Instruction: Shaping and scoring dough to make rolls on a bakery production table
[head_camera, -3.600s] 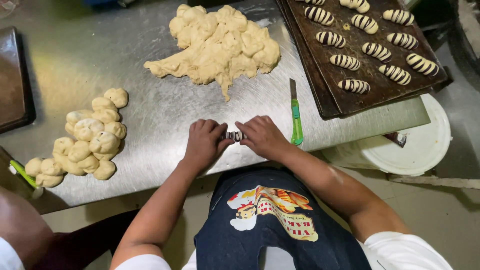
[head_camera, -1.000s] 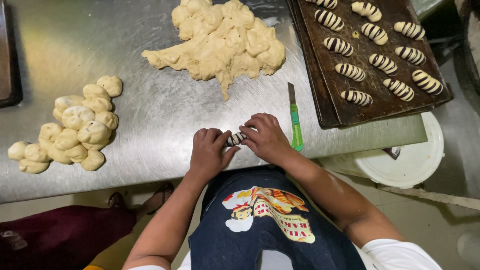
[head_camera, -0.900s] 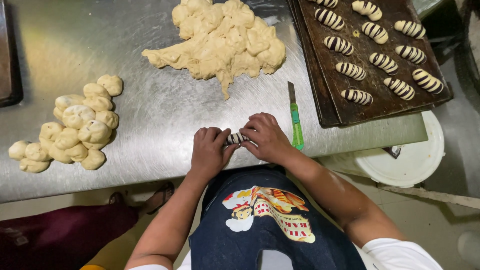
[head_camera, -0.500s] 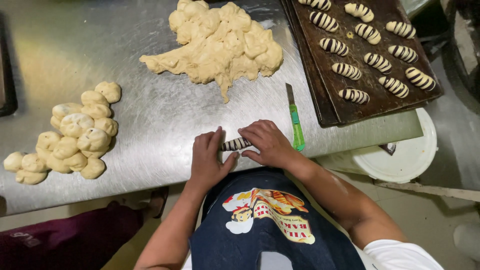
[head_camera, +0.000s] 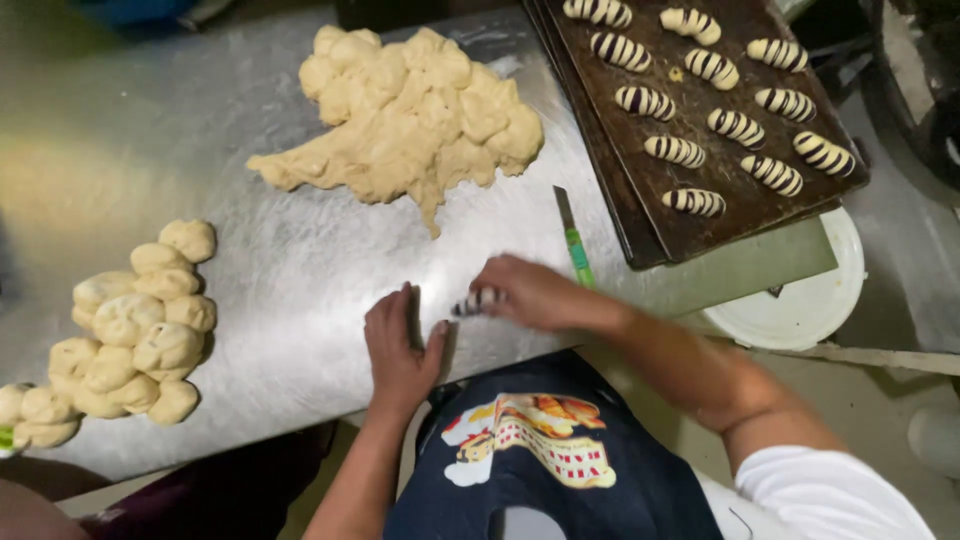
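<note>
The right hand (head_camera: 535, 295) lies over one end of a small striped dough roll (head_camera: 476, 301), fingers curled onto it and gripping it against the steel worktop (head_camera: 300, 290). The left hand (head_camera: 400, 345) rests flat and open just beside the roll's other end, fingers extended, holding nothing.

Change noted: a second ago both hands were closed together over the piece at the worktop's near edge; the left has since released and spread, and the roll now shows between them. Judged from this, shaping of the piece appears finished or close to it.

Materials: the roll is short and cylindrical, pale dough banded with dark stripes, blurred in the frame. Just right of the right hand lies a knife (head_camera: 574, 243) with a green handle and a narrow blade. Beyond it, a dark baking tray (head_camera: 650, 225) overhangs the worktop's right edge and carries rows of matching striped rolls (head_camera: 694, 202), set apart from one another. A large irregular mass of soft yellowish dough (head_camera: 420, 110) sits at the far middle. A cluster of rounded, smooth dough balls (head_camera: 130, 330) occupies the left. A white round bucket (head_camera: 800, 305) stands below the tray. The worktop is brushed, scuffed metal with a dull sheen.
</note>
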